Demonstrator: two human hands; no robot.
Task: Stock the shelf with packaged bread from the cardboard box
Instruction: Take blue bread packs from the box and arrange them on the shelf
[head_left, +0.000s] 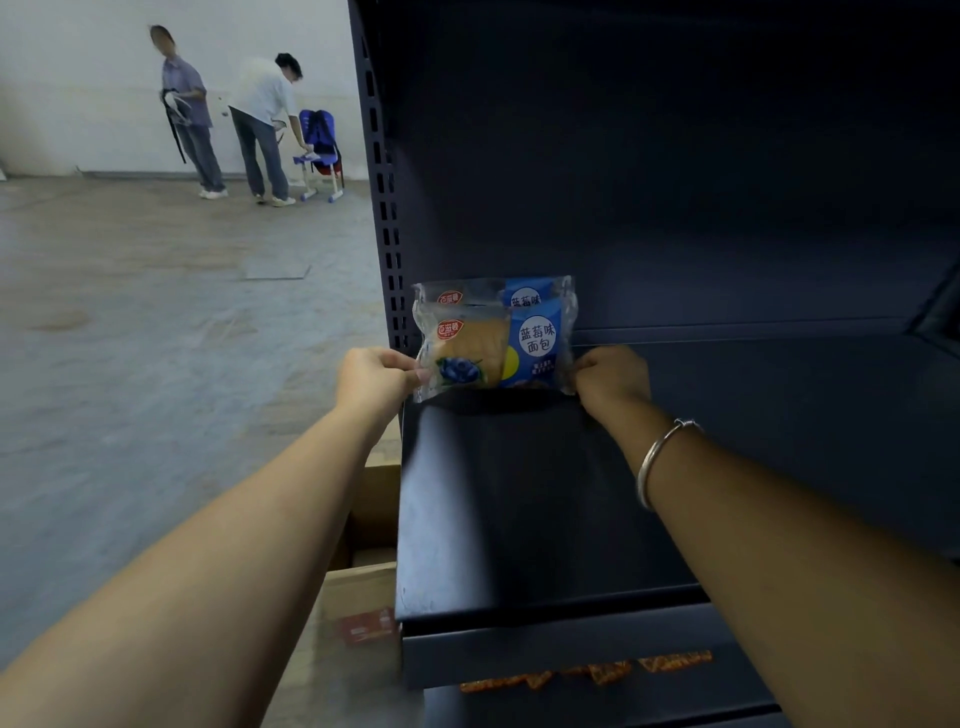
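Observation:
A clear and blue packaged bread stands upright at the back left of the dark blue shelf. A second, matching bread pack stands right behind it, mostly hidden. My left hand pinches the front pack's left edge. My right hand, with a silver bangle on its wrist, pinches the pack's right edge. The cardboard box sits on the floor below left of the shelf, partly hidden by my left arm.
The shelf's perforated upright rises at the left, with a dark back panel behind. Orange-red packs lie on the lower shelf. Two people stand by a blue chair far back on the concrete floor.

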